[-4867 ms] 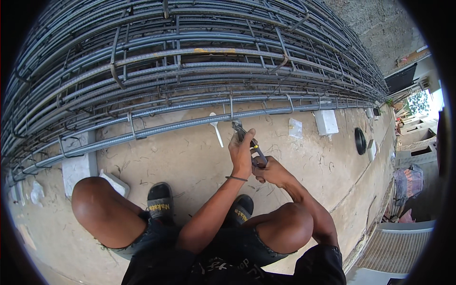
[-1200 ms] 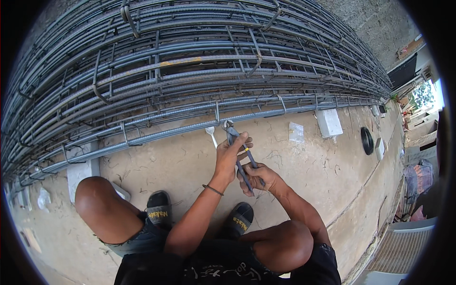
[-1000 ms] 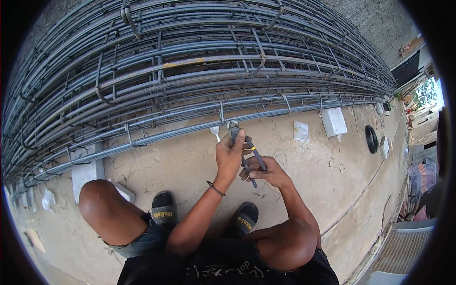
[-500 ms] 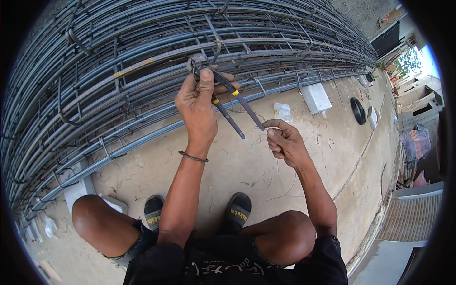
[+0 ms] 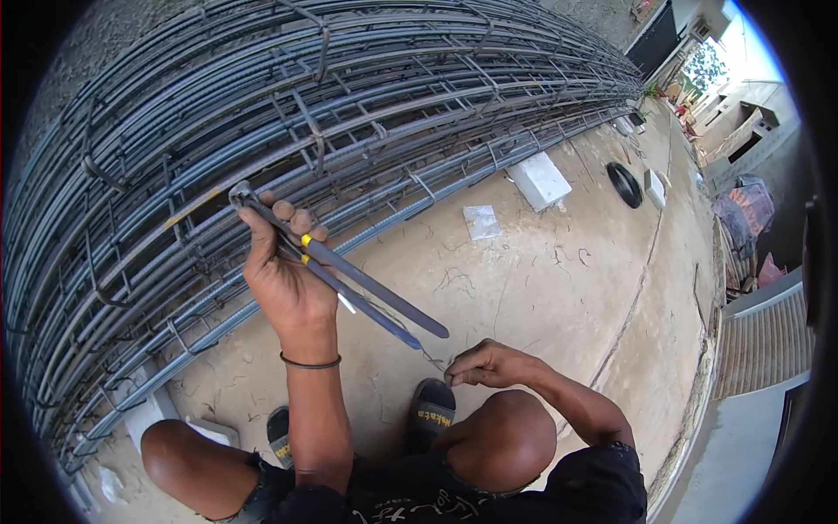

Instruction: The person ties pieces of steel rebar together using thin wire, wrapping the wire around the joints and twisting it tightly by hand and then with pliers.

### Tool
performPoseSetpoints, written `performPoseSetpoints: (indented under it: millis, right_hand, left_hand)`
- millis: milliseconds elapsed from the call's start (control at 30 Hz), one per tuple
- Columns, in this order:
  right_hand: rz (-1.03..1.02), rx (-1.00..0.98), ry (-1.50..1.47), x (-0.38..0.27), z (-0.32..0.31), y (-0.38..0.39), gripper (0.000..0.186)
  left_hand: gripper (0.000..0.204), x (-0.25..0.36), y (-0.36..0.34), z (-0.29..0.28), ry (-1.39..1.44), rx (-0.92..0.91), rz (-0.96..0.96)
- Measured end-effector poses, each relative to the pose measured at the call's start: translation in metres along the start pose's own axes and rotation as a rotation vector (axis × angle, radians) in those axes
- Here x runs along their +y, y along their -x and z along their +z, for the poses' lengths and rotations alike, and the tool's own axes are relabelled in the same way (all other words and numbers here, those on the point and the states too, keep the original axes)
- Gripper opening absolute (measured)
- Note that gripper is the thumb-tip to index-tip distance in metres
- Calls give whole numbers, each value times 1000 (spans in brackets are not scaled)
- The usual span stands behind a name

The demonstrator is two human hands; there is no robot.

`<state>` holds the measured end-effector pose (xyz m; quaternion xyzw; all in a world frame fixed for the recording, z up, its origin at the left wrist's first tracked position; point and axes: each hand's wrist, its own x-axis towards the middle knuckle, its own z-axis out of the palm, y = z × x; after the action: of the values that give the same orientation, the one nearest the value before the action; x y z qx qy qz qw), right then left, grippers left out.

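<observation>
My left hand (image 5: 292, 279) is closed round the head end of long-handled end-cutting pincers (image 5: 375, 297), dark grips with yellow bands. The metal jaws stick out past my thumb, in front of the rebar cages, and the handles slant down to the right, a little apart. Just beyond the lower handle's end, my right hand (image 5: 489, 364) is closed in a pinch. A thin tie wire (image 5: 431, 357) runs from that handle tip toward its fingertips; the very grip is hard to see. A short white stick (image 5: 346, 303) shows beside the lower handle near my left wrist.
Stacked rebar cages (image 5: 367, 113) fill the far side, stirrup ends poking out. White blocks (image 5: 539, 181) prop them at right and left. A black wire coil (image 5: 624, 185), a clear plastic packet (image 5: 482, 222) and wire scraps lie on the concrete floor (image 5: 515, 297). My knees flank my arms.
My left hand has moved left and down with the pincers, now tilted flatter. My right hand has come down toward my right knee, staying near a handle end. The view has shifted too.
</observation>
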<state>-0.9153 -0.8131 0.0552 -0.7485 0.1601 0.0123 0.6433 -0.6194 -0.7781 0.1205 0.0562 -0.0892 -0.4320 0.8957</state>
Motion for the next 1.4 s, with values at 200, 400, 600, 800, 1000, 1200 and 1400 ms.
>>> performPoseSetpoints:
  millis: [200,400,600,800,1000,1200,1400]
  right_hand:
    - [-240,548,14,-33,-65,80,16]
    - [-131,269,156,18,-21,42,21]
    - [-232,740,-265,-9,-102,77,26]
    - [-25,622,163,5,-50,66,18]
    - [222,1527,204,13,-128,186,23]
    - [-13,1203,328,6,-58,92,23]
    - [157,587,308,16,15,48,20]
  left_hand:
    - [28,-11,17,-19,299,-56,-276]
    - [27,-17,2,-1,-62,-98,-80]
    - [26,33,5,-5,569,-293,-285]
    - [30,20,22,26,-308,3,131]
    - [20,12,32,-36,-1167,69,-97]
    - [48,-75,71,-172,-1797,-187,-683]
    - [70,-112,66,-38,-595,48,-394]
